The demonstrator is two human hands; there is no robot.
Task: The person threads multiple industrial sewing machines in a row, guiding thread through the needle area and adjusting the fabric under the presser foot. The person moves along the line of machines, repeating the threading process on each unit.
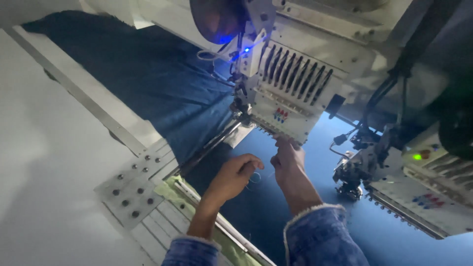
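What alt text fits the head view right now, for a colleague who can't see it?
Two bare hands reach under a white multi-needle embroidery head: the right hand touches its lower edge, while the left hand pinches a thin pale thread. Dark blue fabric is stretched beneath, and a second embroidery head sits at right.

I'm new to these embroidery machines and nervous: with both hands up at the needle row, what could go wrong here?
The right hand touches the underside of the machine head, right by the needles; if it starts, fingers could get pricked. The left hand holds a thin thread that could snag or tangle. The light is dim, so mis-threading seems likely.
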